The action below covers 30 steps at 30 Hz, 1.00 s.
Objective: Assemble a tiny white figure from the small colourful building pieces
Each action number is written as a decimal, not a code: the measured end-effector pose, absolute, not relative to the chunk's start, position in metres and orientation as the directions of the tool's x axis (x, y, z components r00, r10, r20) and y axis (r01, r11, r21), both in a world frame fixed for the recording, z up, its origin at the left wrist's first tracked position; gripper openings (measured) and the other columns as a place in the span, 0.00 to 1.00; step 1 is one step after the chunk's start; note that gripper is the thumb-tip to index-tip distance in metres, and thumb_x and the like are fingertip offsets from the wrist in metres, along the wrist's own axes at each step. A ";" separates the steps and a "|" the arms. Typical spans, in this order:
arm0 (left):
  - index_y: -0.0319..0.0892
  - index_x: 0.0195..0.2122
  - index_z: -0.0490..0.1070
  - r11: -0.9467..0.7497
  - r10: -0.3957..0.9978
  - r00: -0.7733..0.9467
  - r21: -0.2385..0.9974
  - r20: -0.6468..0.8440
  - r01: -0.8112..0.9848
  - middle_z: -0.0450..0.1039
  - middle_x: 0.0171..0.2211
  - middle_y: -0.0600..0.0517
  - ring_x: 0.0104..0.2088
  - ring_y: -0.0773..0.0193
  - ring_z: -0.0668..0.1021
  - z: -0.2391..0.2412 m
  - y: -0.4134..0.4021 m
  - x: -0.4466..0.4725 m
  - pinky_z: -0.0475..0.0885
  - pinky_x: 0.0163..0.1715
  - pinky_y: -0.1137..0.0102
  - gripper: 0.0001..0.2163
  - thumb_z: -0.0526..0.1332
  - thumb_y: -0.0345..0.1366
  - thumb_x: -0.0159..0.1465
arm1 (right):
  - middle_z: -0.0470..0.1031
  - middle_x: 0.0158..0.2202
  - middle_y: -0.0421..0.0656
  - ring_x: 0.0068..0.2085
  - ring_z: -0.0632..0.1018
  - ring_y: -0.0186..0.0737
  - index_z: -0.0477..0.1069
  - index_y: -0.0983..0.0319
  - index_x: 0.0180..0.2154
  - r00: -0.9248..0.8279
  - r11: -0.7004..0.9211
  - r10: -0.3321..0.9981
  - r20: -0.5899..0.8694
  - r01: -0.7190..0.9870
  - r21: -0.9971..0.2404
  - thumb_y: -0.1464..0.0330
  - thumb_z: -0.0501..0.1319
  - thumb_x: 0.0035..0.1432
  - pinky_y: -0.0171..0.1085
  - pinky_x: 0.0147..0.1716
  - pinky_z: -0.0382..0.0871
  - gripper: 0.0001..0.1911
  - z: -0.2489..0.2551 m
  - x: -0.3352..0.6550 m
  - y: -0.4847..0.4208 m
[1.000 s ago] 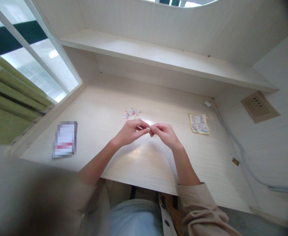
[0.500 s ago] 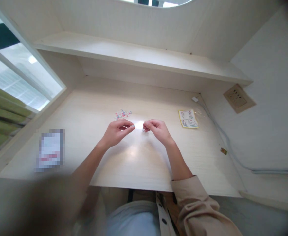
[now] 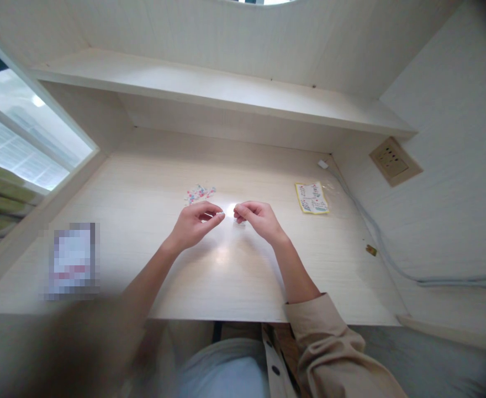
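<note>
My left hand [image 3: 195,224] is over the middle of the desk, thumb and fingers pinched on a tiny whitish piece [image 3: 220,214] whose kind is too small to tell. Facing it across a narrow gap, my right hand [image 3: 257,218] is closed in a pinch as well. Beneath its fingertips shows a small pale, clear-looking bit [image 3: 239,221], too small to name. Just beyond my left hand lies a scattered pile of tiny red, pink and blue pieces [image 3: 200,193].
On the desk [image 3: 226,287], a yellow-edged printed card [image 3: 311,198] lies to the right, and a blurred-out rectangular item [image 3: 72,260] to the left. Grey cables [image 3: 363,213] run along the right wall below a socket [image 3: 395,161]. A shelf [image 3: 226,91] spans the back.
The view has shifted slightly, so the desk and its items appear a little further left. Both hands keep their pinches, with the gap between them slightly narrower.
</note>
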State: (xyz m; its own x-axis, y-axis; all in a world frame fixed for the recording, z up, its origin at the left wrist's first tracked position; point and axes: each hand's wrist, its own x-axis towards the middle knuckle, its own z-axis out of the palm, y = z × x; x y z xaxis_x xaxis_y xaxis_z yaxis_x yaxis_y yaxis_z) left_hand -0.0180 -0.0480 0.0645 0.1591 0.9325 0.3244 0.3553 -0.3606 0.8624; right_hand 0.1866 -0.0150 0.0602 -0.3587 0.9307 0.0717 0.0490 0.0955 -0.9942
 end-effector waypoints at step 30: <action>0.42 0.38 0.80 -0.357 0.934 0.075 0.898 0.349 0.256 0.79 0.37 0.46 0.32 0.63 0.79 0.057 -0.045 -0.019 0.78 0.30 0.70 0.10 0.67 0.40 0.58 | 0.77 0.29 0.43 0.30 0.76 0.35 0.77 0.63 0.31 -0.390 0.136 0.915 0.098 0.070 -0.988 0.50 0.61 0.55 0.35 0.34 0.72 0.21 0.057 0.186 -0.016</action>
